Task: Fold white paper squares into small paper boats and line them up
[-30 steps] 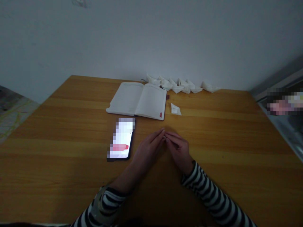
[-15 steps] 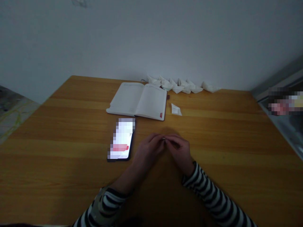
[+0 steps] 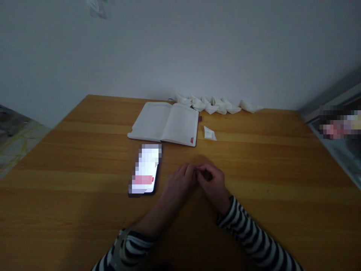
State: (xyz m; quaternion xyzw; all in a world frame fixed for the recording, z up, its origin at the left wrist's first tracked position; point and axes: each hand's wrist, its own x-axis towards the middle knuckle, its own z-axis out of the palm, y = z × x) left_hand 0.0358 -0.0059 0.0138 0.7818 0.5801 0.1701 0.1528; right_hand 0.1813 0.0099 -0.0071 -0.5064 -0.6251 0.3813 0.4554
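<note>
My left hand (image 3: 180,182) and my right hand (image 3: 213,181) meet above the table, fingertips touching. Both are closed in a pinch, and whatever lies between the fingers is hidden now. Left of my left hand lies a phone (image 3: 147,167) with a lit, blurred screen. Beyond my hands, a small folded white paper piece (image 3: 209,133) rests flat on the wood. An open notebook (image 3: 180,124) with blank-looking pages lies behind the phone.
Several folded white paper boats (image 3: 210,105) stand in a row along the back edge of the wooden table (image 3: 282,158), against the wall (image 3: 180,49). A blurred patch (image 3: 340,124) shows at the far right, past the table's edge.
The fingers of my left hand have curled over more, covering a tiny pale bit that showed between the fingertips. The whole view has shifted slightly; the objects on the table stay put.
</note>
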